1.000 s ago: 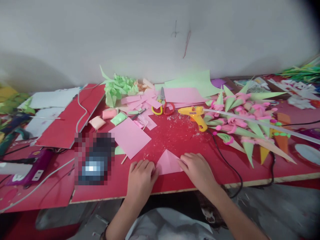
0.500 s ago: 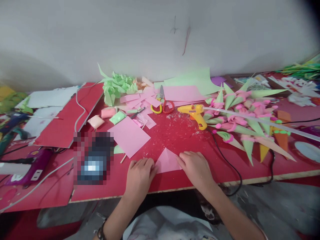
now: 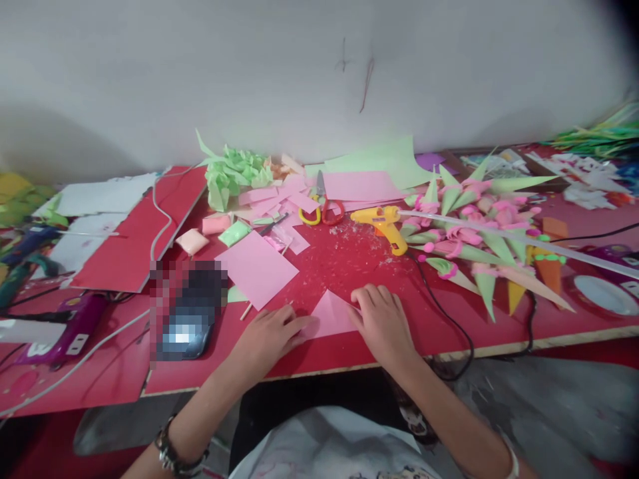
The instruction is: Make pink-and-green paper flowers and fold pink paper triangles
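Observation:
A pink paper folded into a triangle (image 3: 329, 315) lies near the front edge of the red table (image 3: 359, 266). My left hand (image 3: 267, 334) rests on the table with its fingertips on the triangle's left corner, fingers stretched flat. My right hand (image 3: 380, 319) lies flat on the triangle's right side, fingers together and extended. A larger pink paper square (image 3: 257, 267) lies just behind my left hand.
A yellow glue gun (image 3: 380, 225) with a black cord (image 3: 449, 319), scissors (image 3: 322, 207), pink paper scraps (image 3: 279, 199), crumpled green paper (image 3: 234, 171) and a heap of green and pink paper cones (image 3: 479, 239) lie behind. A blurred dark device (image 3: 187, 313) sits to the left.
My left hand has turned and slid so its fingers point right along the paper's left corner. My right hand shifted slightly forward on the triangle. The view dipped a little.

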The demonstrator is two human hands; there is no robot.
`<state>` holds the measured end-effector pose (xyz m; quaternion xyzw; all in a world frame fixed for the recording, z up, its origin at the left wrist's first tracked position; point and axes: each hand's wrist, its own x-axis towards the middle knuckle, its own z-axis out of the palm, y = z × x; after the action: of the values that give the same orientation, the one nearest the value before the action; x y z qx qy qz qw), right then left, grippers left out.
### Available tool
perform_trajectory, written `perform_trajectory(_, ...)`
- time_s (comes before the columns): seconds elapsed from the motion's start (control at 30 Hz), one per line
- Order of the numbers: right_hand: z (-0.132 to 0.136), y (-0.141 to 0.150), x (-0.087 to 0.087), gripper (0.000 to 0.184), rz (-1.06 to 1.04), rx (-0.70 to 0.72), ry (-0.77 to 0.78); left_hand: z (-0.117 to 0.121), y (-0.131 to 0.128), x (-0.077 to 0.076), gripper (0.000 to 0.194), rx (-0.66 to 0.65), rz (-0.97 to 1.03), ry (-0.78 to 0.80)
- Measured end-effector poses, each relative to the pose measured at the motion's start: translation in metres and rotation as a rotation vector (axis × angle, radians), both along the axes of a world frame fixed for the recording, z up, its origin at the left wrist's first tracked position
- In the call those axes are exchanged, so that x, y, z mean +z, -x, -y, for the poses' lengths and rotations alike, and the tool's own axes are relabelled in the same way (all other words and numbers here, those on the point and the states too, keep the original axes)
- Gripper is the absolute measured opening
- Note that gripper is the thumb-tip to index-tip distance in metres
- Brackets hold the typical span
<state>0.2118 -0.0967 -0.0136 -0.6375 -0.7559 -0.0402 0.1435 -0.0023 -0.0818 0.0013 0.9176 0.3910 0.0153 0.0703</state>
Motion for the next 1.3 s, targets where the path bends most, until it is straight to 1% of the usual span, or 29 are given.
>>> perform_trajectory(0.03,0.001,0.0,-0.001,0.014,0.005,0.057,-0.045,0.0,0.0,0.001,0.029,0.009,-0.006,0.004)
perform_trajectory(0.1,0.004,0.0,-0.003,0.023,0.028,0.24,-0.125,0.001,-0.001,0.001,0.031,0.036,-0.013,0.028)
perform_trajectory(0.13,0.006,0.001,-0.003,0.026,0.039,0.341,-0.143,0.001,-0.002,0.001,0.032,0.051,-0.013,0.048)
perform_trajectory(0.2,0.012,0.003,-0.004,0.031,0.052,0.515,-0.125,0.001,-0.002,0.0,0.034,0.076,-0.003,0.089)
perform_trajectory(0.27,0.018,0.005,-0.003,0.033,0.051,0.609,-0.078,0.001,-0.001,-0.001,0.035,0.088,0.021,0.116)
perform_trajectory(0.33,0.022,0.008,-0.001,0.033,0.048,0.645,-0.042,0.001,0.0,-0.002,0.036,0.089,0.053,0.124)
perform_trajectory(0.5,0.025,0.008,0.003,0.032,-0.015,0.61,0.03,0.001,0.0,-0.001,0.036,0.088,0.064,0.13)
perform_trajectory(0.7,0.023,-0.016,0.007,0.027,-0.063,0.532,0.04,-0.001,-0.002,0.0,0.035,0.086,0.01,0.141)
perform_trajectory(0.9,0.026,-0.043,0.01,0.026,-0.043,0.436,0.035,-0.003,0.002,0.001,0.037,0.052,0.008,0.158)
perform_trajectory(1.1,0.03,-0.062,0.013,0.026,-0.009,0.361,0.067,-0.004,0.009,0.003,0.04,-0.006,0.032,0.196)
perform_trajectory(1.3,0.035,-0.077,0.014,0.03,0.05,0.343,0.12,-0.006,0.012,0.002,0.04,-0.018,0.059,0.231)
